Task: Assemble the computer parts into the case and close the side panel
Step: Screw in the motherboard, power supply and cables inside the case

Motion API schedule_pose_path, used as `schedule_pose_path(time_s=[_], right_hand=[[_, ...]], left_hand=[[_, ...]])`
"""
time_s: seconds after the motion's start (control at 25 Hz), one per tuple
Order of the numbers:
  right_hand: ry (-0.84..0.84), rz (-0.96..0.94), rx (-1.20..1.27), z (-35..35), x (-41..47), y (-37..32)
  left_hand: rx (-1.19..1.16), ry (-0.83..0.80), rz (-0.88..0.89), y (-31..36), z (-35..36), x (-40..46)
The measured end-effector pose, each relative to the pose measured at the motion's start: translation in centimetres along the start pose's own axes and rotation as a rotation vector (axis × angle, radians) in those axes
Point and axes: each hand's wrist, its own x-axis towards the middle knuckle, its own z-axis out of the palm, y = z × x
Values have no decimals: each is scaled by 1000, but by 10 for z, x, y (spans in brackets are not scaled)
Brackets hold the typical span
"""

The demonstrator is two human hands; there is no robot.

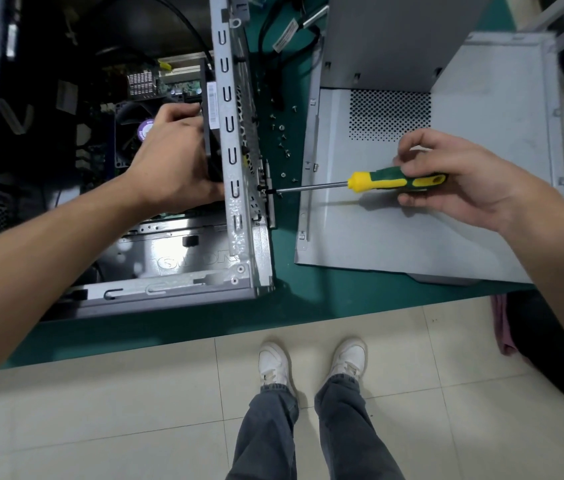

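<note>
Driving a screw into the rear wall of the open grey steel computer case (pixel 235 188) looks to be the step in hand. The right hand (pixel 446 174) is curling its fingers around the green-and-yellow handled screwdriver (pixel 394 180), holding it level with the shaft reaching left, so that grip is closed on the tool. The tip is meeting a small dark screw (pixel 266 191) at a narrow metal bracket strip on the outside of the case wall. The left hand (pixel 173 157) is reaching inside the case, its fingers wrapping a flat black component (pixel 208 133) that is standing on edge against the inner face of that wall; this grip is holding the part, seemingly bracing it while the screw is being seated.

The case is lying on the green worktop (pixel 291 299), with its light grey sheet-metal side panel (pixel 394 216) resting flat just to the right, off the case. Loose silver screws (pixel 282 136) are scattered on the worktop between case and panel.

The next move likely calls for turning the handle while keeping the tip square in the screw head, and for the left hand steadying the part until the thread bites. Closing the panel is not yet done.
</note>
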Motion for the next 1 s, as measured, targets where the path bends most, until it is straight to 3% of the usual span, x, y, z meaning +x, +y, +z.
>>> schedule_pose_path(time_s=[0.08, 0.16, 0.24, 0.4, 0.56, 0.68, 0.88, 1.0], right_hand=[[76, 2, -16, 4, -2, 1], [190, -15, -224, 11, 0, 5], [185, -5, -320, 12, -2, 7], [97, -18, -122, 3, -8, 4], [249, 21, -390, 10, -6, 15], [193, -21, -117, 9, -10, 16], [329, -31, -354, 16, -10, 15], [248, -61, -149, 14, -10, 9]], left_hand=[[6, 14, 8, 0, 1, 0], [7, 11, -4, -2, 1, -1], [15, 12, -17, -2, 1, -1], [-9, 5, -19, -2, 0, 0], [-11, 16, -19, -2, 2, -1], [0, 11, -16, -1, 2, 0], [-10, 9, -52, -1, 1, 0], [-8, -7, -45, -4, 2, 0]])
